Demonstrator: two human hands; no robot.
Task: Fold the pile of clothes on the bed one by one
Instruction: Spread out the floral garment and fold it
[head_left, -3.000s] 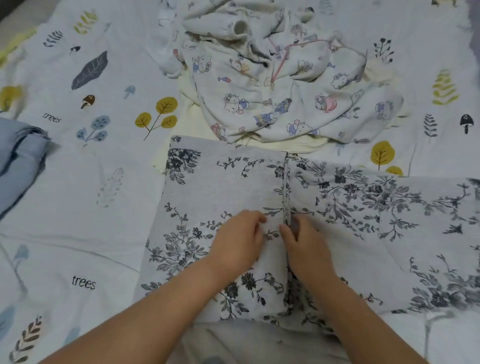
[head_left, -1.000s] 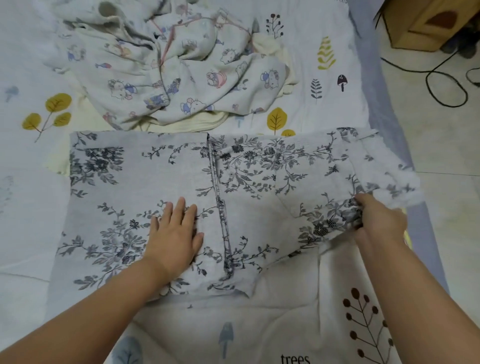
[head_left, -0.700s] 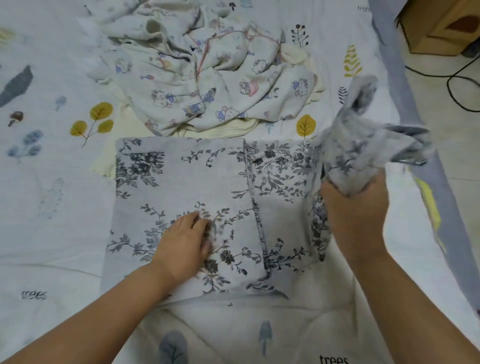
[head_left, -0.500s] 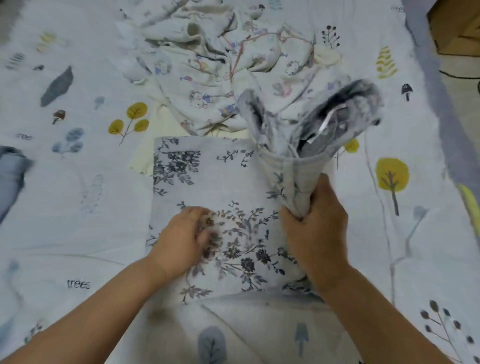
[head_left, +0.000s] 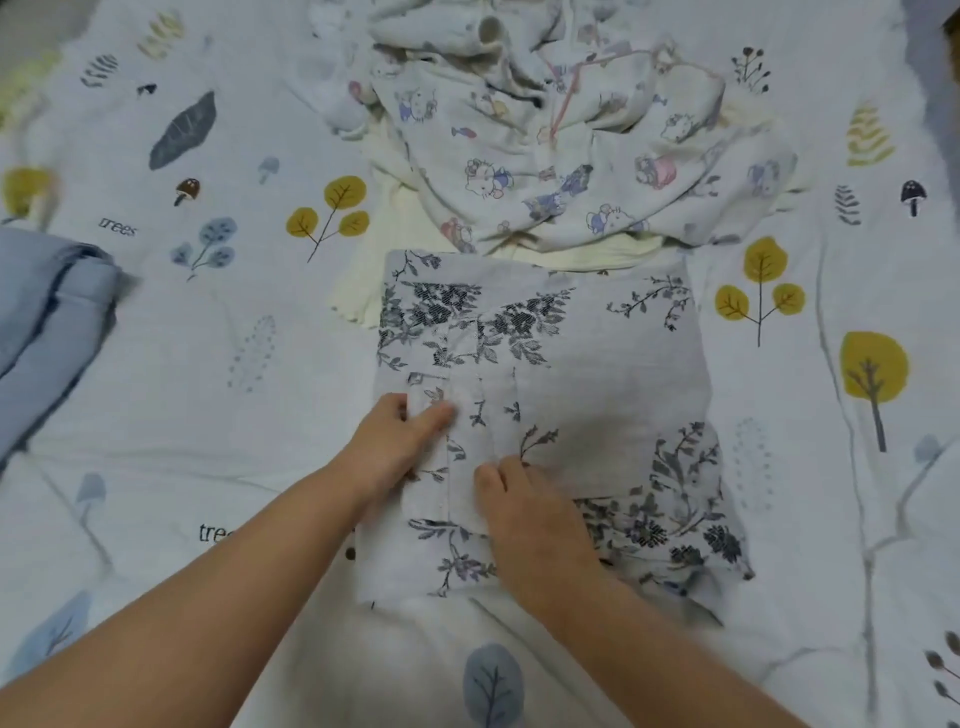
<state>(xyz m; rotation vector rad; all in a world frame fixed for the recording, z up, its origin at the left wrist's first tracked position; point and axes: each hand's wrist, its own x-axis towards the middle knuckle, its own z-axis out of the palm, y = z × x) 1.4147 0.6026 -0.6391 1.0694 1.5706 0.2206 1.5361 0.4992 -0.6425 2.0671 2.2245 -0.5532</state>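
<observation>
From the head camera, the grey floral garment (head_left: 571, 395) lies folded into a rough rectangle on the patterned bedsheet (head_left: 218, 415), and everything else is placed from it. The left hand (head_left: 395, 441) sits at the garment's left edge, its fingers held together and extended over a narrow folded strip of the cloth, with the thumb at the strip's edge. The right hand (head_left: 530, 514) rests on the garment's lower middle, just beside the left hand, fingers curled down onto the fabric; whether they pinch it cannot be told. The pile of cartoon-print clothes (head_left: 561, 140) lies crumpled just beyond the garment's far edge, over a cream piece (head_left: 384, 249). Folded blue clothing (head_left: 47, 322) lies well apart to the garment's left.
</observation>
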